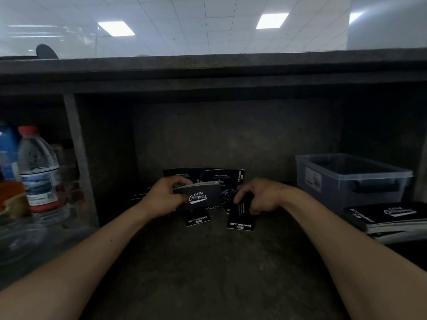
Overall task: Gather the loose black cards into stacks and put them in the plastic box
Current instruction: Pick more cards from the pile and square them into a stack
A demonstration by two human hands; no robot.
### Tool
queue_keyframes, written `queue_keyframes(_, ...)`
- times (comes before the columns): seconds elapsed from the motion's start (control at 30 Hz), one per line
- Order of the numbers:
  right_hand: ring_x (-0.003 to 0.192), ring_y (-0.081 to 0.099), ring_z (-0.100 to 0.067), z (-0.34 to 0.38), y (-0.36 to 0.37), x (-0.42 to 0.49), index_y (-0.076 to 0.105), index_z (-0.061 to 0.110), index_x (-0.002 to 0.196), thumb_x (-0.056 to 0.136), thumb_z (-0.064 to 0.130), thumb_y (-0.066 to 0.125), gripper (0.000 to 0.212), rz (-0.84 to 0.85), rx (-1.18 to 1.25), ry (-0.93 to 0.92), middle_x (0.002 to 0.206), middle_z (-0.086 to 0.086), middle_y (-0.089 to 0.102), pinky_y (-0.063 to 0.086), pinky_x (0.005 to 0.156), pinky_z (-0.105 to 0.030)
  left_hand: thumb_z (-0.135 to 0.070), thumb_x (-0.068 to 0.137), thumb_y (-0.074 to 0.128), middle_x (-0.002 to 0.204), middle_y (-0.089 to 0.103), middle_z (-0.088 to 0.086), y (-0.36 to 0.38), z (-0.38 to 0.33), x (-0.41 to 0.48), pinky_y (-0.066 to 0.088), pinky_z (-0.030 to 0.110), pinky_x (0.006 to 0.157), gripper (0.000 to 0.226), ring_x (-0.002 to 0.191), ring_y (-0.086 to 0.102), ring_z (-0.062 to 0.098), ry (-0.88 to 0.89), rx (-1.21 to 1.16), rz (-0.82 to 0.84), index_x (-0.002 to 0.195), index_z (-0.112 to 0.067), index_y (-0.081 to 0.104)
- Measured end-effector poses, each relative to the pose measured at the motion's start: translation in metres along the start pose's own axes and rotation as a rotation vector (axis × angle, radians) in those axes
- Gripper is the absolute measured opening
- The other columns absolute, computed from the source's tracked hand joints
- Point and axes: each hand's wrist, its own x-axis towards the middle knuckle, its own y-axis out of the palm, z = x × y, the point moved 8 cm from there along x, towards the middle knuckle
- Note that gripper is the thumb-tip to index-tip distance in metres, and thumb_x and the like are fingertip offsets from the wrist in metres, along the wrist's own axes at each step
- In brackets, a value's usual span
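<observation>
My left hand (165, 196) grips a stack of black cards (201, 195) on edge, its white "Club Camping" print facing me. My right hand (258, 196) pinches a single black card (241, 219) that hangs down with "Camping Club" printed at its lower end. Several loose black cards (221, 177) lie scattered on the dark shelf behind and between my hands; one card (197, 220) lies just below the stack. The clear plastic box (351, 179) stands open at the right, apart from both hands.
A pile of black booklets (390, 217) lies in front of the box at the right. Water bottles (39, 172) and an orange item (11, 192) stand at the left behind a metal post (78, 158). A dark shelf wall closes the back.
</observation>
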Motion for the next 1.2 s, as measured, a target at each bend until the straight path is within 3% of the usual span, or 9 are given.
queue_keyframes(0.1,0.116,0.053,-0.014,0.004,0.004,-0.001,0.062,0.043,0.126,0.08,0.013,0.074,0.056,0.069,0.019,-0.021,0.145,0.006,0.047,0.048,0.096,-0.026,-0.003,0.082,0.074,0.108,0.071,0.002,-0.001,-0.001,0.0,0.054,0.035,0.095,0.034,0.102,0.067,0.016,0.013,0.002,-0.023,0.113,-0.018,0.069)
queue_keyframes(0.23,0.119,0.052,-0.013,0.0,-0.001,0.0,0.065,0.037,0.126,0.078,0.028,0.082,0.052,0.038,-0.007,-0.032,0.137,0.009,0.054,0.04,0.09,-0.021,-0.002,0.082,0.075,0.105,0.072,0.003,0.0,-0.002,-0.001,0.056,0.031,0.089,0.034,0.1,0.069,0.017,0.025,-0.019,-0.016,0.112,-0.017,0.069)
queue_keyframes(0.33,0.102,0.055,-0.005,0.0,0.001,0.003,0.07,0.036,0.114,0.073,0.026,0.086,0.045,0.025,0.079,-0.059,0.112,0.019,0.059,0.043,0.079,-0.017,0.002,0.083,0.072,0.108,0.072,0.005,0.004,-0.005,-0.002,0.056,0.03,0.088,0.035,0.102,0.069,0.019,0.049,-0.045,0.015,0.112,-0.017,0.068)
queue_keyframes(0.43,0.1,0.061,-0.007,0.004,0.007,0.007,0.07,0.037,0.106,0.071,0.03,0.088,0.04,0.047,0.16,-0.089,0.097,0.017,0.064,0.049,0.094,-0.028,0.004,0.085,0.069,0.114,0.07,0.005,0.011,-0.008,-0.002,0.054,0.028,0.093,0.037,0.107,0.067,0.018,0.053,-0.085,0.074,0.116,-0.015,0.067)
queue_keyframes(0.5,0.098,0.06,-0.006,0.005,0.01,0.009,0.073,0.035,0.103,0.069,0.037,0.088,0.037,0.031,0.163,-0.101,0.092,0.019,0.065,0.047,0.094,-0.026,0.001,0.088,0.068,0.115,0.07,0.004,0.013,-0.008,-0.002,0.053,0.027,0.095,0.034,0.107,0.067,0.016,0.044,-0.098,0.089,0.118,-0.014,0.067)
queue_keyframes(0.63,0.091,0.061,0.002,0.007,0.01,0.012,0.078,0.034,0.092,0.071,0.041,0.087,0.024,-0.049,0.23,-0.175,0.092,0.021,0.071,0.045,0.091,-0.025,-0.004,0.096,0.058,0.113,0.071,0.006,0.015,-0.009,-0.003,0.053,0.029,0.094,0.027,0.107,0.067,0.02,0.007,-0.164,0.098,0.12,-0.013,0.068)
queue_keyframes(0.9,0.12,0.054,-0.007,0.005,0.01,0.012,0.075,0.04,0.09,0.059,0.045,0.092,0.035,0.026,0.177,-0.16,0.126,0.017,0.064,0.04,0.111,-0.036,-0.003,0.1,0.05,0.116,0.069,0.008,0.018,-0.011,-0.004,0.053,0.02,0.085,0.027,0.105,0.066,0.018,0.016,-0.192,0.128,0.122,-0.008,0.066)
queue_keyframes(1.03,0.113,0.052,-0.002,0.007,0.009,0.01,0.074,0.04,0.1,0.063,0.043,0.09,0.041,-0.01,0.206,-0.171,0.113,0.023,0.061,0.041,0.106,-0.032,-0.002,0.1,0.05,0.112,0.07,0.009,0.019,-0.012,-0.003,0.053,0.017,0.081,0.026,0.101,0.065,0.016,0.035,-0.18,0.124,0.117,-0.01,0.067)
queue_keyframes(1.2,0.101,0.06,0.001,0.015,0.009,0.009,0.078,0.035,0.094,0.066,0.043,0.089,0.031,-0.061,0.202,-0.238,0.105,0.019,0.07,0.046,0.096,-0.024,-0.004,0.1,0.051,0.118,0.067,0.017,0.017,-0.011,-0.002,0.054,0.033,0.093,0.029,0.108,0.065,0.024,0.053,-0.131,0.124,0.122,-0.016,0.066)
